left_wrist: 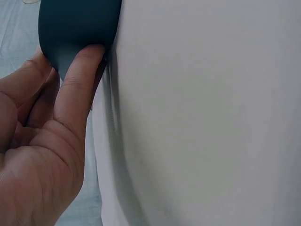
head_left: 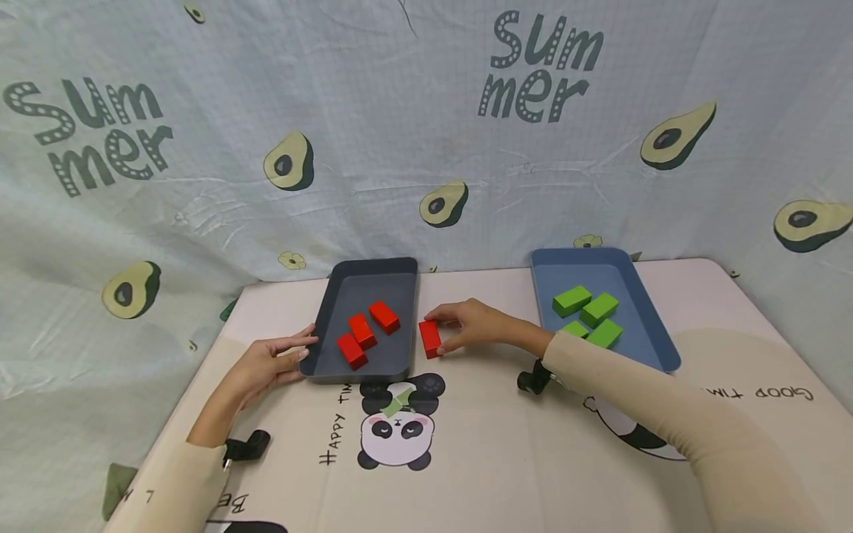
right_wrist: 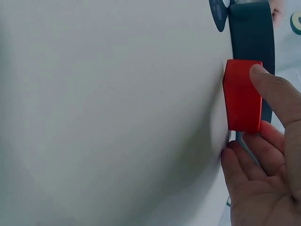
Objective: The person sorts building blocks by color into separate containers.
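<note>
My right hand (head_left: 476,324) pinches a red block (head_left: 429,339) by its ends, just outside the right wall of a dark grey tray (head_left: 353,289). In the right wrist view the thumb lies on one end of the red block (right_wrist: 243,96), with fingertips at the other; the block appears at table level. Three more red blocks (head_left: 360,331) lie inside the dark tray. At that tray's left side, my left hand (head_left: 266,363) holds the wall near the front corner. The left wrist view shows a digit against the outside of the tray (left_wrist: 80,28), other fingers partly hidden behind it.
A blue tray (head_left: 586,259) with several green blocks (head_left: 571,300) stands at the back right, partly behind the right forearm. A pale cloth with panda prints (head_left: 397,437) covers the table. Behind it hangs a curtain (head_left: 373,96) with avocado prints.
</note>
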The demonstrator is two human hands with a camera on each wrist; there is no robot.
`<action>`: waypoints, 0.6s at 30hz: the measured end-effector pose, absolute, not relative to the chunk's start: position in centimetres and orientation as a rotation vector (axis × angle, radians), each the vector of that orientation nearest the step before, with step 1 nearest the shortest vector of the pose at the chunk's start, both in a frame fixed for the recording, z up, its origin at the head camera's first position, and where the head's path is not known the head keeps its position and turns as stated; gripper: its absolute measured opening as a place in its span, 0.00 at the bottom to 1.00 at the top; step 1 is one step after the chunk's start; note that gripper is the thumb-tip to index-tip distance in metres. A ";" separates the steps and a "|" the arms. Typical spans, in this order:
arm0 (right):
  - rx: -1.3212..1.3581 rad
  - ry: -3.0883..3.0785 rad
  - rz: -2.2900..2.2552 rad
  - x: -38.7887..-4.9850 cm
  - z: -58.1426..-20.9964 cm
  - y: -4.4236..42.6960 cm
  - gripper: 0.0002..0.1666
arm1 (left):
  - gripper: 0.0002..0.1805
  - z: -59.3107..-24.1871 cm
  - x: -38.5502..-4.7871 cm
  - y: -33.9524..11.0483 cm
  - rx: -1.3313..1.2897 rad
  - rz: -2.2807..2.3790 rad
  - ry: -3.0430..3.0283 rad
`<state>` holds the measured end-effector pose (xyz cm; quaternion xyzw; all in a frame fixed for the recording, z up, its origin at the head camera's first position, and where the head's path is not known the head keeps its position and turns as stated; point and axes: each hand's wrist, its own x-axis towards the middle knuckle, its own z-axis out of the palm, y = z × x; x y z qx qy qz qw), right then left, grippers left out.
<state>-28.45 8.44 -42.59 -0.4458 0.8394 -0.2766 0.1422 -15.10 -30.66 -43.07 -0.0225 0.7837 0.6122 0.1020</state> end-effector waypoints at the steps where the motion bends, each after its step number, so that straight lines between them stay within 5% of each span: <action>1: -1.286 2.422 -0.804 -28.4 -42.6 8.4 0.37 | 0.28 -43.1 -15.1 -30.7 -0.073 1.810 2.313; 18: -1.297 2.505 -0.781 -28.0 -42.3 8.5 0.39 | 0.28 -43.2 -15.1 -30.9 -0.049 1.786 2.328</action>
